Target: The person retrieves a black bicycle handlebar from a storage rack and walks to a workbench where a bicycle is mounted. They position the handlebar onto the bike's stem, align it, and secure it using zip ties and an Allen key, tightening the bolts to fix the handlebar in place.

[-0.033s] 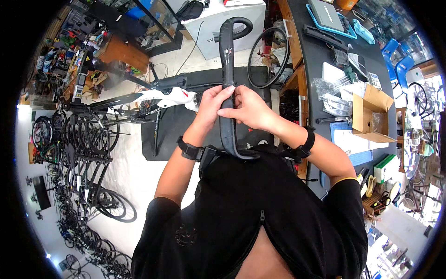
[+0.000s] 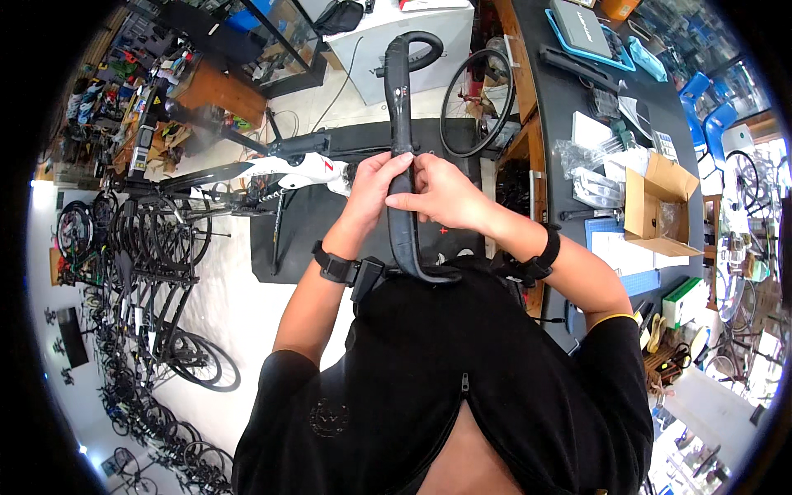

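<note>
A black drop handlebar (image 2: 399, 107) extends away from my body, with one curved end at the far side and the other close to my shirt. My left hand (image 2: 370, 190) grips its middle from the left, the thumb lying along the bar. From the right, my right hand (image 2: 450, 191) closes on the same stretch, its thumb pressed across the top and its fingers curled; part of them is hidden. Just left of my hands is a white and black bicycle frame (image 2: 301, 175), held up above the floor.
A dark mat (image 2: 330, 239) covers the floor below. To the right runs a black workbench (image 2: 569, 194) with an open cardboard box (image 2: 660, 206) and plastic packets. A wheel (image 2: 445, 107) leans against its side. Many bicycles (image 2: 165, 247) line the left, and a white box (image 2: 445, 82) stands ahead.
The far end of the handlebar has shifted slightly to the left. Both hands keep the same hold near its middle.
</note>
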`<action>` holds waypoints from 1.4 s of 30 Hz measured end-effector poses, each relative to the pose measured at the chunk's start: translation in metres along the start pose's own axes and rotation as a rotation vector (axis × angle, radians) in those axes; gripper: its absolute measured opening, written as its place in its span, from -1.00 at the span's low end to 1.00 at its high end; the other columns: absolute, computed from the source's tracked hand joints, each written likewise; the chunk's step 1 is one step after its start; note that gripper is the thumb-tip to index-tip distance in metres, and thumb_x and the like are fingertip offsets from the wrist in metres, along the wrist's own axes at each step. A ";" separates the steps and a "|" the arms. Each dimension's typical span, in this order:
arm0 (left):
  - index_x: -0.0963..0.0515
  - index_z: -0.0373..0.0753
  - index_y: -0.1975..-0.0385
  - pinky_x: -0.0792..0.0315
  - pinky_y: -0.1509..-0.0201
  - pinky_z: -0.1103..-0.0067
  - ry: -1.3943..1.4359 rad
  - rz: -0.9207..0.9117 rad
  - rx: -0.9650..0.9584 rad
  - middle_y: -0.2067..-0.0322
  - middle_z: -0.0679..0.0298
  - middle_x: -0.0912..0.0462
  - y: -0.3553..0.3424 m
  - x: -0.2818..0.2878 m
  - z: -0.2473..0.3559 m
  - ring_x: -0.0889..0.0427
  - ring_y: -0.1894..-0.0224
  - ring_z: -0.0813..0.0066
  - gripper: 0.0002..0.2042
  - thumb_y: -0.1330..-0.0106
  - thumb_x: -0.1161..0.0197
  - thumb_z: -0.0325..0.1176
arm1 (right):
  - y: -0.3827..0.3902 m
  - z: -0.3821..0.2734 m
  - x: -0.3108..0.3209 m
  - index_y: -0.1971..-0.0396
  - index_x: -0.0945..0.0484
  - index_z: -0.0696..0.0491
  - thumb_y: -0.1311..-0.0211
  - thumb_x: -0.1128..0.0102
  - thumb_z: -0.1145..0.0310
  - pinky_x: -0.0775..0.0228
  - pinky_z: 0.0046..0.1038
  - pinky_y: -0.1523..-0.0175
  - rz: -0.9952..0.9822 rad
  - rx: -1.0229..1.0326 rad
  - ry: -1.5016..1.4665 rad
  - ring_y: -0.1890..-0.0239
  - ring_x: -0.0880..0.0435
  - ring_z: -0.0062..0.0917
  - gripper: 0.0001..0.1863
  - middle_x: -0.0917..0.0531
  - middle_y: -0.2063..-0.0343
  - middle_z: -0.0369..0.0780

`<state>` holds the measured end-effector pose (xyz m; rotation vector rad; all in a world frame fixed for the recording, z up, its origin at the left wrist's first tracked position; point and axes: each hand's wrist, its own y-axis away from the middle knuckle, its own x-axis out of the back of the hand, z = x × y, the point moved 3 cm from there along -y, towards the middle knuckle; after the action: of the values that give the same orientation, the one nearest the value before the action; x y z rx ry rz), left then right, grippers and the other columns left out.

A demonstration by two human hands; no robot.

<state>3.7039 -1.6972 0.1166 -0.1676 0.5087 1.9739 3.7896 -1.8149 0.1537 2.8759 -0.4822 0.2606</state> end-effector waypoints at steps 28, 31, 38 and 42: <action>-0.64 -0.34 0.25 -0.42 0.40 0.72 -0.079 0.032 -0.008 0.46 0.37 -0.64 0.009 -0.003 0.002 -0.53 0.49 0.74 -0.68 -0.35 -0.21 -0.15 | -0.036 -0.006 0.057 0.14 -0.52 0.16 0.14 -0.47 0.45 -0.44 -0.39 0.22 -0.427 0.338 0.534 0.37 -0.57 -0.41 -0.53 -0.56 0.28 -0.14; -0.64 -0.35 0.23 -0.37 0.42 0.74 -0.128 0.045 0.004 0.52 0.43 -0.59 0.008 0.004 0.002 -0.49 0.51 0.77 -0.68 -0.35 -0.21 -0.16 | -0.034 -0.005 0.071 0.14 -0.50 0.15 0.14 -0.47 0.45 -0.45 -0.38 0.26 -0.398 0.341 0.543 0.40 -0.59 -0.41 -0.52 -0.57 0.29 -0.15; -0.62 -0.34 0.22 -0.38 0.32 0.75 -0.203 0.050 -0.033 0.50 0.40 -0.60 0.010 0.028 -0.002 -0.51 0.47 0.72 -0.71 -0.35 -0.17 -0.19 | -0.017 -0.007 0.103 0.15 -0.47 0.16 0.09 -0.44 0.55 -0.41 -0.54 0.37 -0.193 0.253 0.287 0.49 -0.54 -0.66 -0.56 -0.58 0.26 -0.25; -0.56 -0.28 0.08 -0.40 0.22 0.70 -0.190 0.004 -0.001 0.46 0.33 -0.64 0.018 0.030 0.000 -0.55 0.39 0.66 -0.72 -0.37 -0.16 -0.24 | -0.024 -0.001 0.090 0.07 -0.42 0.19 0.02 -0.44 0.56 -0.38 -0.65 0.38 -0.042 0.248 -0.013 0.44 -0.51 -0.77 -0.51 -0.52 0.22 -0.31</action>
<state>3.6745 -1.6787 0.1112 0.0210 0.3841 1.9701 3.8813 -1.8193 0.1685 3.1268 -0.4179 0.3149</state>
